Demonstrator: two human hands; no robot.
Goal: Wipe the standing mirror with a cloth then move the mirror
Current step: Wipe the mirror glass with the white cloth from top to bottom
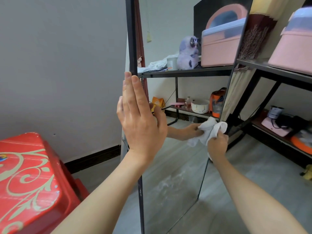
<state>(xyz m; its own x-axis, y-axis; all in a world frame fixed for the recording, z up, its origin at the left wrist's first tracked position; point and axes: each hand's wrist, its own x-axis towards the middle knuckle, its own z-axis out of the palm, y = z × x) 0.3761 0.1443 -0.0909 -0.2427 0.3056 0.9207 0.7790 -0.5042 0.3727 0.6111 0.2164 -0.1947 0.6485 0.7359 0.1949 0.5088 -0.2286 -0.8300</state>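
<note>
The standing mirror [170, 174] has a thin black frame and fills the middle of the view, its glass reflecting the shelf and my hand. My left hand [141, 119] lies flat with straight fingers against the mirror's left frame edge, the thumb on the glass side. My right hand [217, 146] grips a crumpled white cloth [219, 128] and holds it against the glass near the mirror's right edge. Pale smears show on the lower glass.
A red plastic stool [28, 179] with a green scroll pattern stands at the lower left. A black metal shelf [273, 71] on the right carries a pink box [293, 48] and small items. A grey wall is behind; the floor is grey.
</note>
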